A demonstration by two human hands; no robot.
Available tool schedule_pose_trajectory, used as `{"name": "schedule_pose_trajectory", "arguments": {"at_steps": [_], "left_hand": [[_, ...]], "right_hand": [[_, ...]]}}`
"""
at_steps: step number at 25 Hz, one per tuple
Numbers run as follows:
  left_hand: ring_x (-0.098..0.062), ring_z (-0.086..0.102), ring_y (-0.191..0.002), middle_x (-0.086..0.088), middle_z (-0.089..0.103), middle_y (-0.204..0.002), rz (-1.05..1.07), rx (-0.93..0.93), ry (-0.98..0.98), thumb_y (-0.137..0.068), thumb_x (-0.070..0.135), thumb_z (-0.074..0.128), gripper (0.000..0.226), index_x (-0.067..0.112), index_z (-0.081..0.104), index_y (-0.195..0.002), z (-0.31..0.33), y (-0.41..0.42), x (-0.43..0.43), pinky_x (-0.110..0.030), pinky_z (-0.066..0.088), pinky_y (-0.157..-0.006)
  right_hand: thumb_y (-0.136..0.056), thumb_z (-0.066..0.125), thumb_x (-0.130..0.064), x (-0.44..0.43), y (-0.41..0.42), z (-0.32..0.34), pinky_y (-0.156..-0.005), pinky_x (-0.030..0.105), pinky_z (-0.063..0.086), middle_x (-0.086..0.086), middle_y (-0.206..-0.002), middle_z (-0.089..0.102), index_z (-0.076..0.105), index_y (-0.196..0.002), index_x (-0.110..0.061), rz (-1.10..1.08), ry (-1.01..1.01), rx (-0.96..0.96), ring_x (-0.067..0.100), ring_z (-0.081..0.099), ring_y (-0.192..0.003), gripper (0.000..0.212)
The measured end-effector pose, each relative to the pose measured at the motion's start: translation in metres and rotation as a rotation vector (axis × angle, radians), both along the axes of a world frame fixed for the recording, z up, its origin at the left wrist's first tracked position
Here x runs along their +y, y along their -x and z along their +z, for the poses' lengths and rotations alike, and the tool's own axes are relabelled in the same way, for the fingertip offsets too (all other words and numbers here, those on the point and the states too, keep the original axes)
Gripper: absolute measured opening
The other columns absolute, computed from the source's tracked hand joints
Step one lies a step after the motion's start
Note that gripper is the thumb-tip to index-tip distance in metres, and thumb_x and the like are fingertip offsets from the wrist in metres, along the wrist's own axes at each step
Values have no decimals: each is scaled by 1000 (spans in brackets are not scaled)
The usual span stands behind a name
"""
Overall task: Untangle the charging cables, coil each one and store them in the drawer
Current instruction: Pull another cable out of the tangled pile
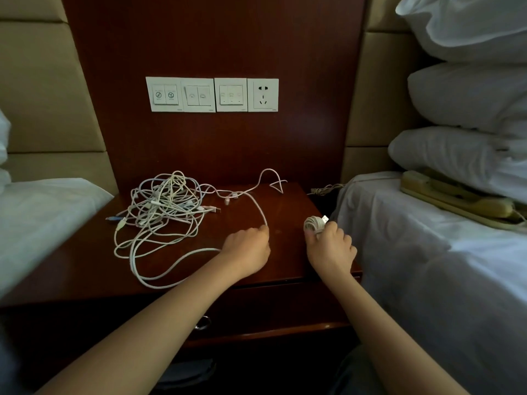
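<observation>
A finished coil (313,224) is being pinched in the right hand (330,249) at the nightstand's (288,252) right edge; a loose cable (258,208) is being gripped by the closed left hand (247,252). Beyond, the tangle (162,206) is lying mostly unsorted, and the drawer (271,306) is apparently shut: early going.

Both bare forearms reach forward from the bottom of the view, the left one slanting in from the lower left and the right one rising more steeply from the lower right. The left hand (247,252) lies knuckles up, low over the surface, its fingers curled closed around a strand of white cable (258,208). The right hand (330,248), just beside it and apart from it, is also back-up, its fingertips pinching a small coiled cable (313,223).
</observation>
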State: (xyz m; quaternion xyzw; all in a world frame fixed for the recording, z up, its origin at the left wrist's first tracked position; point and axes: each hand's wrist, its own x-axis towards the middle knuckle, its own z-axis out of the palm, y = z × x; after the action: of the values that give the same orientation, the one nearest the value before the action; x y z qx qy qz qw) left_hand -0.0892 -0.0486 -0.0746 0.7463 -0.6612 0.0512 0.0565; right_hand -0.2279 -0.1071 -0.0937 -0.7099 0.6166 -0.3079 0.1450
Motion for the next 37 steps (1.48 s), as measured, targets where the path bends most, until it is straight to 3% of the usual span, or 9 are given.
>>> {"name": "schedule_pose_trajectory", "arguments": {"at_steps": [5, 11, 15, 18, 23, 27, 30, 33, 37], "left_hand": [[-20, 54, -77, 3, 54, -78, 74, 245, -77, -94, 38, 48, 20, 20, 46, -85, 9, -14, 7, -31, 39, -64], [-23, 54, -80, 1, 53, -77, 249, 351, -72, -91, 54, 47, 40, 14, 50, -81, 11, -14, -13, -31, 39, -67], [-34, 59, -107, -15, 62, -116, 423, 839, 138, -89, 45, 55, 55, 0, 50, -121, 8, -37, -58, -36, 50, -87], [-32, 58, -111, -10, 60, -122, 466, 804, 157, -82, 35, 66, 57, 7, 46, -128, -1, -41, -68, -35, 48, -89], [-30, 53, -116, -8, 59, -124, 470, 779, 103, -93, 54, 37, 53, 15, 55, -123, -6, -43, -86, -37, 41, -90], [-29, 45, -121, -5, 59, -121, 543, 734, 85, -90, 42, 53, 33, 21, 64, -113, -2, -34, -103, -38, 43, -94], [-21, 59, -94, -9, 66, -107, 388, 1141, 302, -92, 7, 43, 26, 13, 67, -99, -3, -35, -102, -29, 49, -84], [-6, 43, -42, -6, 58, -68, 243, 1396, 314, -99, 6, 32, 23, 5, 55, -96, 4, -39, -71, -15, 34, -38], [0, 22, -32, 3, 39, -52, 70, 1380, -206, -104, 20, 31, 37, 2, 57, -84, 25, -59, -30, -13, 13, -33]], "right_hand": [[-89, 52, -49, 12, -3, 5, -105, 43, 25, 16, -139, 37, 23, -140, -5, -41, 56, 166, 33, 34, -129, 74], [-92, 48, -22, 14, -29, 22, -109, 41, 17, 10, -144, 30, 28, -141, -16, 269, 180, 194, 29, 21, -136, 54], [-90, 41, -4, 3, -50, 26, -107, 39, 20, 6, -138, 43, 39, -136, -16, 389, 99, 91, 26, 29, -133, 48], [-89, 40, 0, -7, -57, 19, -106, 40, 32, 7, -133, 49, 45, -132, -14, 428, 8, -68, 25, 40, -125, 46], [-87, 39, 1, -19, -68, 3, -64, 24, 43, 11, -113, 58, 48, -127, -14, 463, -112, -265, 14, 49, -78, 44], [-88, 39, 3, -23, -71, 5, -51, 15, 32, 3, -98, 55, 48, -125, -11, 457, -198, -366, 5, 45, -67, 41], [-89, 40, 4, -26, -65, 8, -59, 13, 38, -2, -106, 55, 52, -122, -12, 431, -88, -417, 6, 50, -80, 39], [-86, 44, 6, -34, -62, 9, -85, 22, 39, 2, -126, 51, 45, -132, -16, 427, 104, -426, 16, 50, -112, 51], [-81, 53, 2, -35, -65, 12, -110, 29, 17, 3, -154, 24, 21, -147, -31, 562, 396, -197, 19, 19, -142, 80]]}}
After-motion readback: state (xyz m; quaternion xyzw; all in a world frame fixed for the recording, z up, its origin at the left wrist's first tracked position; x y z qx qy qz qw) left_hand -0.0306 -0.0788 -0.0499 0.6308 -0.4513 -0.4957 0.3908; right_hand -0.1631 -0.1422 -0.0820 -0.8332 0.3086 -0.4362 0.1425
